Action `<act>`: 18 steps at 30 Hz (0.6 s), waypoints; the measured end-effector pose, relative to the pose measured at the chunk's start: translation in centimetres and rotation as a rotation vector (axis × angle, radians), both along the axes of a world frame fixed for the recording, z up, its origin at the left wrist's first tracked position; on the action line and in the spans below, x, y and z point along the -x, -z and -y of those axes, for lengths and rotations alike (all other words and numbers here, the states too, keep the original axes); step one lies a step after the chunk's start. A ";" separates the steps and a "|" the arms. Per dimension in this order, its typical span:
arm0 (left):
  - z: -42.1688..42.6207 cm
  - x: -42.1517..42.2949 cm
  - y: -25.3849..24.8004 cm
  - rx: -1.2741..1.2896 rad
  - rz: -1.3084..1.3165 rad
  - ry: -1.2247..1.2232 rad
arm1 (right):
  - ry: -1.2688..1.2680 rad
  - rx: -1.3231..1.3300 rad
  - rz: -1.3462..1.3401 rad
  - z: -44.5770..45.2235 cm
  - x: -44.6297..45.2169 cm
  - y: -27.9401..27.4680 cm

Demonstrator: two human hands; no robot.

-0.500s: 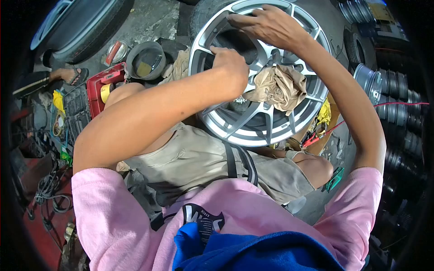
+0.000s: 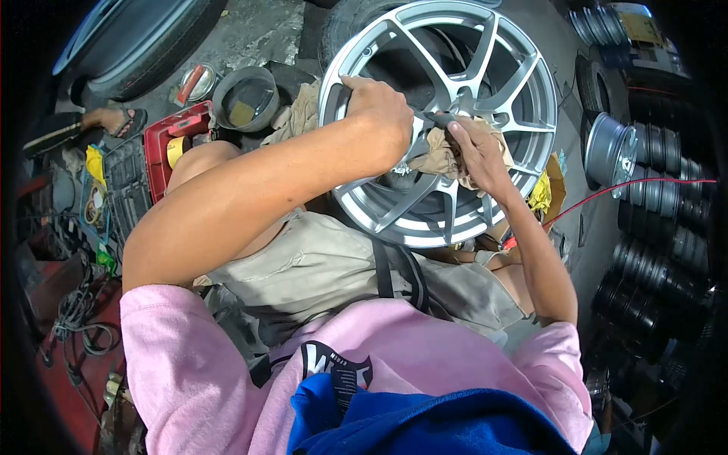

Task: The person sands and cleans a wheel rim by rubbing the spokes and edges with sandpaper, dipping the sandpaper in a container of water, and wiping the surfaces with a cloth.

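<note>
A silver multi-spoke wheel rim (image 2: 485,61) lies in front of my crossed legs. My left hand (image 2: 377,114) is closed at its left side, fingers curled over the edge and partly hidden. Near the hub, my right hand (image 2: 481,155) pinches a small dark grey sheet (image 2: 438,119), its material unclear. Under that hand a crumpled tan cloth (image 2: 437,155) rests on the spokes, partly covered by the fingers.
At left are a red toolbox (image 2: 155,155), a round grey tub (image 2: 224,98) and a large tyred wheel (image 2: 152,68). Stacked rims (image 2: 660,144) line the right side. A red hose (image 2: 599,199) runs beside the rim. Someone's sandaled foot (image 2: 125,121) shows far left.
My right hand has come down from the rim's top edge to the cloth near the hub, where a dark grey sheet now shows in its fingers. My left hand stays at the rim's left side.
</note>
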State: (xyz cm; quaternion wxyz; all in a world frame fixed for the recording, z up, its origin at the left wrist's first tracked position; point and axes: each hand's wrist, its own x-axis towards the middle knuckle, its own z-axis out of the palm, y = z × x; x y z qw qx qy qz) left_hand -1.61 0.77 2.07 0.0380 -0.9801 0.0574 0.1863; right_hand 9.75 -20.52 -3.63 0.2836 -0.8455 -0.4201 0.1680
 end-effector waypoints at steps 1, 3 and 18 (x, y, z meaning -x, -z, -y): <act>0.0 0.0 0.2 0.007 0.011 -0.011 | 0.098 0.040 -0.134 -0.4 0.3 0.0; 0.7 -0.2 0.6 0.016 0.025 0.012 | 0.099 0.012 -0.206 -1.2 1.1 0.8; 0.2 -1.7 1.0 0.288 -0.007 0.068 | 0.256 -0.160 0.277 -0.3 -1.6 -3.5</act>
